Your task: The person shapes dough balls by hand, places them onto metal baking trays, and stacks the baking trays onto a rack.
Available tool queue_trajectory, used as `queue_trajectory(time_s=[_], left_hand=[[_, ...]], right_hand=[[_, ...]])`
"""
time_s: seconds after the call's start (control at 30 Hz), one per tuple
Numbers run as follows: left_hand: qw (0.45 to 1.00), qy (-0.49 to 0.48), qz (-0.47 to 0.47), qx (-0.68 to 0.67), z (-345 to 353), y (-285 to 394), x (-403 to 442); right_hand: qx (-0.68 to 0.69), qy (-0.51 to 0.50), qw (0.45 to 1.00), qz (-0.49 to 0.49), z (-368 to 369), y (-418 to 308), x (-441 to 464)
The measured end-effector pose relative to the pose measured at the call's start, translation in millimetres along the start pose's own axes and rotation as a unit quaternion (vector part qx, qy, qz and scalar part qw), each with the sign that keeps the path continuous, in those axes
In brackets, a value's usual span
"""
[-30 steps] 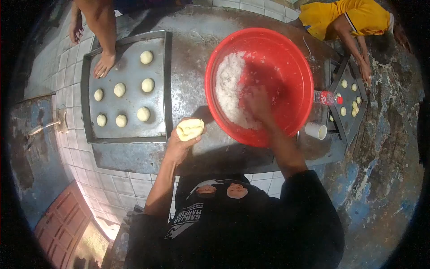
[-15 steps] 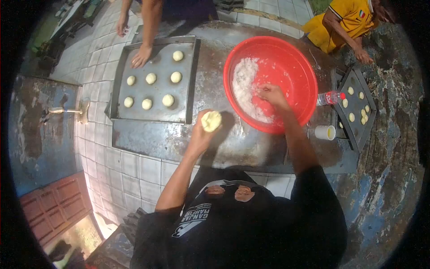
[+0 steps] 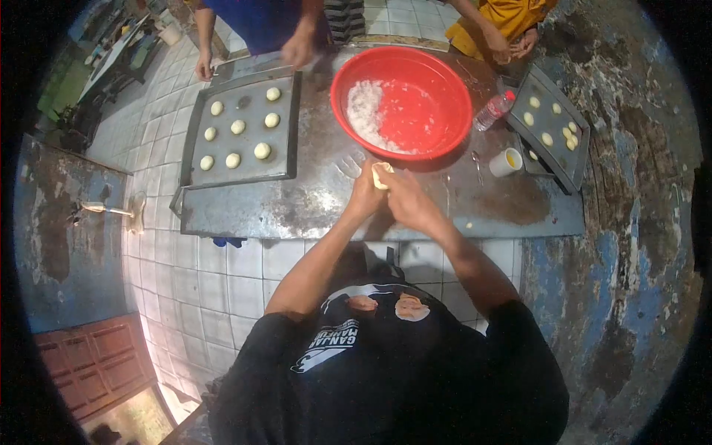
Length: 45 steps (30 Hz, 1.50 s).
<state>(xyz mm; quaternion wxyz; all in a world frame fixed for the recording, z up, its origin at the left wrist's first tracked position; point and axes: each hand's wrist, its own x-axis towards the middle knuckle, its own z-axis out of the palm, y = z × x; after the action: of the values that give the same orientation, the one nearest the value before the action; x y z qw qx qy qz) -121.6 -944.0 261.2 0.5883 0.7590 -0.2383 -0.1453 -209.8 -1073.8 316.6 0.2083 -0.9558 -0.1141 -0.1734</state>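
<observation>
My left hand holds a piece of pale yellow dough just in front of the red basin. Closed on the same dough from the other side is my right hand, its fingers pressed against it. Fingers cover much of the dough, so whatever is inside it is hidden. A white crumbly filling lies heaped along the basin's left side, with scraps spread over the red bottom.
On the left, a metal tray carries several dough balls; a co-worker's blurred hand is beyond it. Right of the basin are a plastic bottle, a white cup, a spoon and a tilted tray with dough pieces.
My right hand has left the basin and joined my left hand at the dough. The co-worker's hand has lifted off the left tray, where another dough ball now shows. The view has shifted.
</observation>
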Motion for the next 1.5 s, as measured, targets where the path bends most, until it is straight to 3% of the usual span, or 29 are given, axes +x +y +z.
queue_trajectory(time_s=[0.03,0.07,0.1,0.13,0.2,0.3,0.33,0.4,0.47,0.53,0.57,0.6,0.7,0.87,0.97,1.03,1.07,1.13,1.2,1.27,1.3,1.33,1.4,1.43,1.47,1.5], left_hand=[[1.000,-0.018,-0.013,-0.022,2,-5,-8],[0.998,-0.034,-0.028,-0.043,3,-8,-16],[0.989,-0.045,-0.032,-0.138,3,-1,-25],[0.990,-0.044,-0.031,-0.134,1,7,-34],[0.968,-0.094,-0.044,-0.228,1,21,-49],[0.985,-0.084,0.006,-0.148,2,27,-58],[0.995,-0.060,0.014,-0.080,0,29,-63],[0.991,-0.058,-0.028,-0.117,-9,35,-70],[0.973,-0.055,-0.114,-0.195,-25,39,-75],[0.967,-0.038,-0.127,-0.217,-36,41,-79],[0.945,-0.060,-0.139,-0.291,-40,50,-82],[0.916,-0.085,-0.153,-0.362,-44,58,-86],[0.908,-0.097,-0.159,-0.375,-57,75,-93],[0.906,-0.034,-0.174,-0.384,-67,79,-105],[0.954,0.019,-0.138,-0.265,-72,79,-107],[0.978,0.076,-0.101,-0.166,-69,94,-111],[0.978,0.079,-0.100,-0.167,-67,91,-112],[0.997,0.040,-0.017,-0.070,-65,80,-117],[0.998,0.028,-0.034,-0.053,-72,76,-120],[0.982,-0.163,-0.097,-0.012,-85,76,-125],[0.972,-0.210,-0.105,0.024,-92,71,-124],[0.972,-0.208,-0.106,0.021,-95,63,-124],[0.976,-0.184,-0.073,0.096,-100,56,-125],[0.976,-0.181,-0.075,0.091,-106,52,-127],[0.975,-0.159,-0.142,0.070,-112,66,-129],[0.972,-0.145,-0.177,0.055,-113,69,-130]], right_hand=[[0.145,-0.019,0.983,0.112,-9,4,-4],[0.287,-0.038,0.932,0.218,-16,9,-5],[0.364,0.003,0.892,0.267,-2,27,-10],[0.420,0.067,0.859,0.285,2,31,-13],[0.427,0.040,0.822,0.374,-11,16,-15],[0.210,0.020,0.951,0.226,-29,-38,-26],[0.214,0.021,0.951,0.222,-30,-47,-33],[0.138,-0.050,0.987,0.063,-32,-59,-38],[0.292,-0.020,0.955,0.052,-27,-44,-34],[0.258,0.109,0.952,0.122,-28,-46,-33],[0.287,0.126,0.948,0.053,-8,-51,-37],[0.297,0.128,0.945,0.053,-7,-62,-36],[0.110,0.184,0.976,0.027,-13,-86,-26],[0.146,0.228,0.960,0.066,-2,-101,-16],[0.177,0.203,0.961,0.062,13,-102,-19],[0.498,0.211,0.813,0.214,42,-99,-20],[0.499,0.208,0.814,0.212,42,-94,-18],[0.745,0.088,0.609,0.257,38,-79,-19],[0.728,0.048,0.635,0.253,10,-75,-17],[0.476,-0.101,0.861,0.149,-12,-74,-14],[0.370,-0.101,0.922,0.055,-22,-84,-12],[0.369,-0.105,0.922,0.054,-19,-90,-11],[0.291,-0.026,0.956,-0.035,-18,-103,-9],[0.360,-0.058,0.930,0.036,-24,-105,-8],[0.359,-0.065,0.930,0.035,-16,-102,-6],[0.442,0.048,0.892,0.082,-2,-98,-2]])
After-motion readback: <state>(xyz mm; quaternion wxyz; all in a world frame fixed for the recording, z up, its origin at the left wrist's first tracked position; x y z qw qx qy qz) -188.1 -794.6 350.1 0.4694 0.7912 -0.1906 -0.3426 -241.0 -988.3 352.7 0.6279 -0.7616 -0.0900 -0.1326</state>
